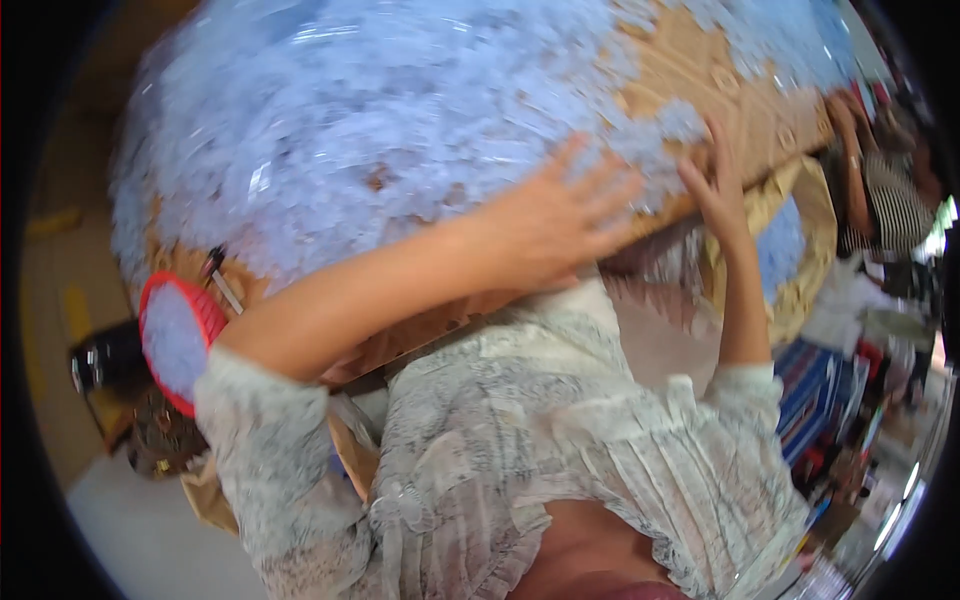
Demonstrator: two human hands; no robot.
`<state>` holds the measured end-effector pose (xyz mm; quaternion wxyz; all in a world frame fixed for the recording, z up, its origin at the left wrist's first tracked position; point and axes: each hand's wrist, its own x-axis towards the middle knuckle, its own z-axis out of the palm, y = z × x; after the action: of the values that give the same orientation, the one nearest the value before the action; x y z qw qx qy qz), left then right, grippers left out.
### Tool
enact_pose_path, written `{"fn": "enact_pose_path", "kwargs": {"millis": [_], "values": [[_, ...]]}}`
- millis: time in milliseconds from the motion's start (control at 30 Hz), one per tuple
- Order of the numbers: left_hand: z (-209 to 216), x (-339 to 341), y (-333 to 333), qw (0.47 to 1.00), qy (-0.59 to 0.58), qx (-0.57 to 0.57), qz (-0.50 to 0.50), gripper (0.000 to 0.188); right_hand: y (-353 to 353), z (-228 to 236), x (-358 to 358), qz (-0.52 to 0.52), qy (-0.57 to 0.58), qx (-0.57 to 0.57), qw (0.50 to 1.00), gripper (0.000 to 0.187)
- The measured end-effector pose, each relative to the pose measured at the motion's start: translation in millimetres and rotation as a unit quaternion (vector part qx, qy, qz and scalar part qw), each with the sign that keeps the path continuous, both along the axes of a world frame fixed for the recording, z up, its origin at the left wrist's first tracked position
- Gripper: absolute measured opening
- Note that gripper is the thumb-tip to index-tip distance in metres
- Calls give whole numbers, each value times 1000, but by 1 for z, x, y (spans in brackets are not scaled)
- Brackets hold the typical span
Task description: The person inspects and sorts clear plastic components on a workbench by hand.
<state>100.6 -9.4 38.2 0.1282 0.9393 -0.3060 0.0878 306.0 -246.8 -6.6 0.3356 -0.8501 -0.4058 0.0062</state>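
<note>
A huge heap of small pale blue plastic pieces (380,130) covers a cardboard-lined tabletop (720,90). My left hand (555,225) lies flat on the near edge of the heap, fingers apart, palm down on the pieces. My right hand (715,180) is at the table's edge with fingers spread, touching a small clump of blue pieces (660,135). Blurred pieces (665,265) appear to be dropping off the edge between my hands. Neither hand grips anything.
A red basket (205,315) with blue pieces sits at the left edge of the table. A brown sack or box (815,215) holding more blue pieces stands below the table at right. Another person in striped clothing (895,205) works at far right.
</note>
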Motion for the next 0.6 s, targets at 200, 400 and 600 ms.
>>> {"fn": "enact_pose_path", "kwargs": {"millis": [200,400,600], "values": [[-44,20,-32,987,-148,50,41,43,33,-21,-33,-54,-35,-15,998,64],[-35,38,-6,942,-298,141,63,22,115,-20,-22,-40,61,152,986,40],[-8,45,43,945,-295,75,116,12,197,4,-4,-4,174,329,928,37]]}}
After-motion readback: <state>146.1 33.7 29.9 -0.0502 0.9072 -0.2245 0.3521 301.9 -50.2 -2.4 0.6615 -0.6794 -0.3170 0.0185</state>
